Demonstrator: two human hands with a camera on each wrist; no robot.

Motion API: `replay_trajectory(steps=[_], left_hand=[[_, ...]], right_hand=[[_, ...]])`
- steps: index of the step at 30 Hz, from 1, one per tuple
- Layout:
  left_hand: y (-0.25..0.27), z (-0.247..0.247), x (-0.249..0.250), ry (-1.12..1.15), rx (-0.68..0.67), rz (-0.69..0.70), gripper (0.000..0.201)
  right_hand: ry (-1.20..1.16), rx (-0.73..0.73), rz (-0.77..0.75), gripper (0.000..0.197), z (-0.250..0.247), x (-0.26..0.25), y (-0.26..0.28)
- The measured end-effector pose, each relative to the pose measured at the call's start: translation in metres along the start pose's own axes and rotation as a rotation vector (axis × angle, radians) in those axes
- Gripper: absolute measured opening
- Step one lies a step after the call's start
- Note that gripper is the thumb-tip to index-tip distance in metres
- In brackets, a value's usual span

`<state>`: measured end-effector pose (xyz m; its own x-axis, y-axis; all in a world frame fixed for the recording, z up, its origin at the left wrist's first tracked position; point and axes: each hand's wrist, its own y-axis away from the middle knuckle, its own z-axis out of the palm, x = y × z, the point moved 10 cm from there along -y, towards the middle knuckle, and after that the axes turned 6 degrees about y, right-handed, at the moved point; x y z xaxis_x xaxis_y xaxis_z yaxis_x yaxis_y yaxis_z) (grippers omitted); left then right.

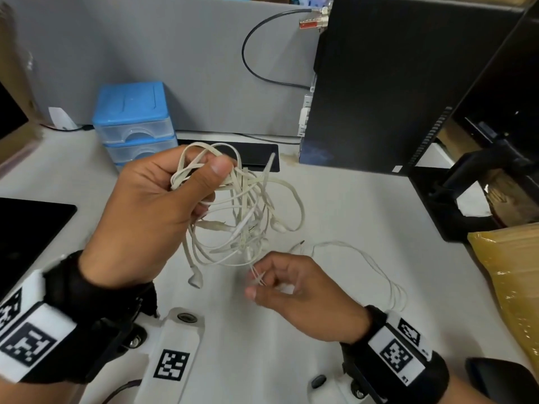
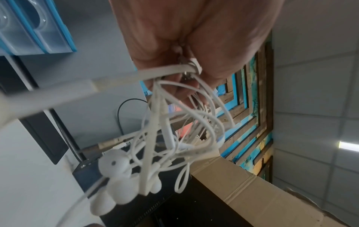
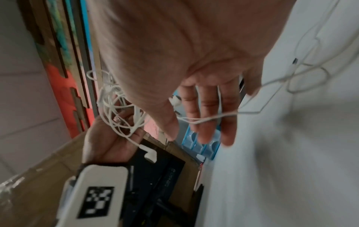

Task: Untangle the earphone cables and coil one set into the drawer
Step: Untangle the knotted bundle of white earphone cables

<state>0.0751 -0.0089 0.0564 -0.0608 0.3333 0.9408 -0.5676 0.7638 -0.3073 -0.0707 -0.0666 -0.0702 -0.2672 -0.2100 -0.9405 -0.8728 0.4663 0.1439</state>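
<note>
My left hand [image 1: 175, 193] is raised over the desk and grips a tangle of white earphone cables [image 1: 242, 217] in its fist. Loops, an inline remote and earbuds dangle from the fist; one earbud [image 1: 195, 279] hangs lowest. The left wrist view shows the tangle [image 2: 174, 130] bunched under the curled fingers [image 2: 194, 38]. My right hand [image 1: 291, 287] sits lower and nearer, fingers loosely extended. A thin white cable [image 3: 204, 119] lies across those fingers, and the rest of it [image 1: 373, 263] trails right over the desk, its jack plug [image 1: 300, 244] free. The blue drawer unit [image 1: 131, 118] stands shut at the back left.
A black computer tower [image 1: 393, 83] and a monitor stand [image 1: 466, 185] fill the back right. A black flat device [image 1: 26, 234] lies at the left edge and a yellow-brown packet [image 1: 510, 287] at the right. A grey partition [image 1: 189, 53] closes off the back.
</note>
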Motion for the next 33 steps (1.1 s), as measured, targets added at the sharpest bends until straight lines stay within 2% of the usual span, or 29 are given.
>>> replay_trajectory(steps=[3,5,7,9,11,13,16,18,20,24,27,30,33], left_hand=[[0.001,0.003,0.000,0.059,-0.028,-0.025,0.030],[0.006,0.012,0.002,0.094,-0.099,-0.039,0.035],[0.015,0.030,0.007,0.101,-0.278,-0.029,0.033],[0.033,0.058,0.016,0.144,-0.540,-0.014,0.022],[0.043,0.069,0.017,0.162,-0.666,-0.029,0.022],[0.039,0.066,0.016,0.139,-0.652,-0.032,0.022],[0.022,0.045,0.002,0.087,-0.534,-0.079,0.028],[0.013,0.033,-0.012,0.013,-0.481,-0.112,0.034],[0.011,0.031,-0.026,-0.066,-0.497,-0.143,0.035],[0.017,0.041,-0.057,-0.175,-0.557,-0.265,0.017],[0.027,0.050,-0.072,-0.211,-0.651,-0.337,0.024],[0.032,0.055,-0.077,-0.218,-0.671,-0.362,0.030],[0.030,0.054,-0.080,-0.253,-0.633,-0.341,0.019]], right_hand=[[-0.187,-0.106,-0.065,0.006,0.010,-0.018,0.006],[-0.261,-0.109,-0.128,0.013,0.010,-0.029,0.007],[-0.341,-0.105,-0.196,0.031,0.007,-0.036,0.008],[-0.474,-0.158,-0.265,0.049,0.008,-0.048,0.012],[-0.612,-0.181,-0.249,0.034,0.004,-0.053,0.014],[-0.546,-0.095,-0.238,0.016,-0.008,-0.048,0.011],[-0.307,0.104,-0.335,0.016,-0.037,-0.049,0.013],[-0.265,0.194,-0.360,0.018,-0.052,-0.053,0.015],[-0.265,0.260,-0.346,0.014,-0.065,-0.054,0.018],[-0.208,0.330,-0.261,0.020,-0.076,-0.055,0.019],[-0.294,0.349,-0.152,0.033,-0.077,-0.043,0.015],[-0.380,0.357,-0.069,0.036,-0.079,-0.032,0.013],[-0.421,0.385,-0.017,0.030,-0.084,-0.023,0.013]])
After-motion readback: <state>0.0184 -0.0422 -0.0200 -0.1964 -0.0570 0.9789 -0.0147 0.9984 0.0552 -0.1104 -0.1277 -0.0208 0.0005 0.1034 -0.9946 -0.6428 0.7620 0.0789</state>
